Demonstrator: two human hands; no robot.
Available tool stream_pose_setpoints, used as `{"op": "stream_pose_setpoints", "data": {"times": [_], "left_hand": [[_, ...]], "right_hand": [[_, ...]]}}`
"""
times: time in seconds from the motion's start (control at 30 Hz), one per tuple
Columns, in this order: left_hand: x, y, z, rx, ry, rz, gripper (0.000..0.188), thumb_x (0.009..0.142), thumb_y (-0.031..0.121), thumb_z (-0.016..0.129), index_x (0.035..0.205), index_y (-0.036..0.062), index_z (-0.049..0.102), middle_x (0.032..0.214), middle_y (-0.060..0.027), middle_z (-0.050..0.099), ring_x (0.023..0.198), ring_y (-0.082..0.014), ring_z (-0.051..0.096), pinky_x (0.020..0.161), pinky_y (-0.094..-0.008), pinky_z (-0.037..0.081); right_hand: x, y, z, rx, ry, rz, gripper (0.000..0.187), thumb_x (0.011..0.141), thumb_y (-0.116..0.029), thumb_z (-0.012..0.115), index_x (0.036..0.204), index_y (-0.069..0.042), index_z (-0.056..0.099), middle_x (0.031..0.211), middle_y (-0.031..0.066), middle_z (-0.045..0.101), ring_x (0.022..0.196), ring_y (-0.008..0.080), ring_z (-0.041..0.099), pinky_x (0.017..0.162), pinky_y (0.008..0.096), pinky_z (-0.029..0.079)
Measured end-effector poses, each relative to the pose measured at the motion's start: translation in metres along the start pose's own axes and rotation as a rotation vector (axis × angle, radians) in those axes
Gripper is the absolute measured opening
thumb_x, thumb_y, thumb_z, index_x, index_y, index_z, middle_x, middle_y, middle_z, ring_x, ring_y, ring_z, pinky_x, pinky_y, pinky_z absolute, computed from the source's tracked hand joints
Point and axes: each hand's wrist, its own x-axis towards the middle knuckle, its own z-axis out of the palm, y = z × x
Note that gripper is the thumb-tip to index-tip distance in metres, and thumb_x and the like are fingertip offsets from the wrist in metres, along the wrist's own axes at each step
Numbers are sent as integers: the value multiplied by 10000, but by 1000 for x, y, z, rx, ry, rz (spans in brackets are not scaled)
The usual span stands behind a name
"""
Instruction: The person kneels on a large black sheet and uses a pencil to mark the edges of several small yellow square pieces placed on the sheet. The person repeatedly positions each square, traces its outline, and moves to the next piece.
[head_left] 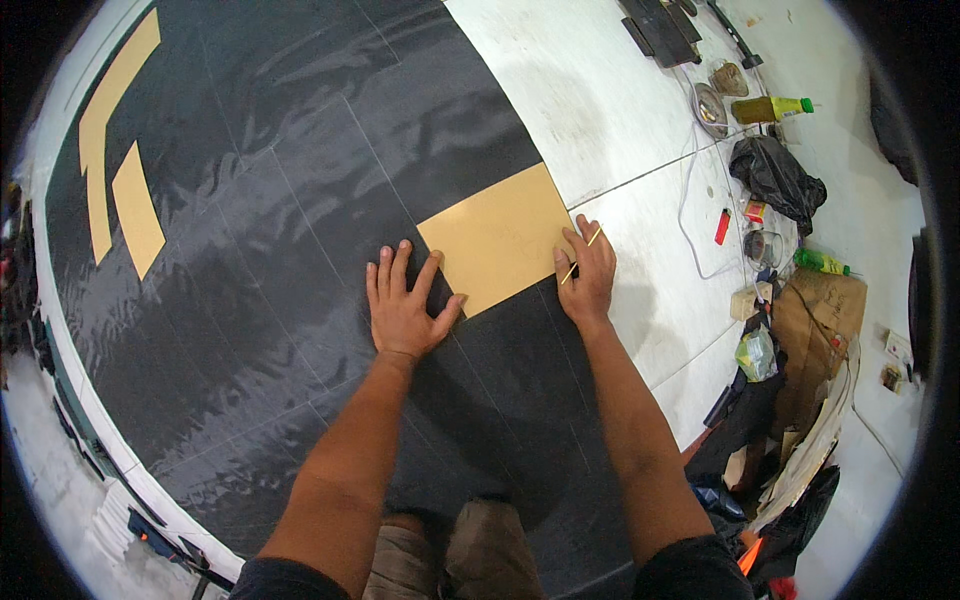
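A flat tan rectangular card [505, 235] lies on a large sheet of shiny black material [300, 260] marked with thin pale lines. My left hand [408, 305] rests spread out on the black sheet, its thumb and index finger touching the card's left edge and near corner. At the card's right edge, my right hand [588, 272] holds a thin yellowish stick, like a pencil or pen [582, 256], between its fingers. The stick slants across the fingers, and the hand's thumb is by the card's edge.
Narrow tan pieces [138, 210] lie on the black sheet at the far left. White tiled floor [640, 260] borders the sheet at right. There stand a bottle with a green cap [770, 109], a black plastic bag [775, 172], a red lighter [722, 227], a glass [762, 248] and brown cardboard [820, 330].
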Motion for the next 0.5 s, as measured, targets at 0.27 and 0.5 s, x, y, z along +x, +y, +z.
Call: {"op": "stream_pose_setpoints", "data": {"times": [0.27,0.5], "left_hand": [[-3,4,-2,5,-36,-7,673,860,574,698,1420,225,566,1568,-190,385,1498,-414,280,1225,-585,180],[-5,-3,-1,-43,28,49,757,880,551,676,1499,162,476,1583,-202,363,1505,-424,262,1234,-582,159]], "right_hand": [[-3,-1,-4,-35,-50,-11,412,926,-311,711,1286,-119,654,1502,150,513,1415,437,395,1135,564,317],[-5,2,4,-35,19,-92,412,929,-327,709,1276,-111,655,1496,167,517,1390,451,422,1114,576,344]]}}
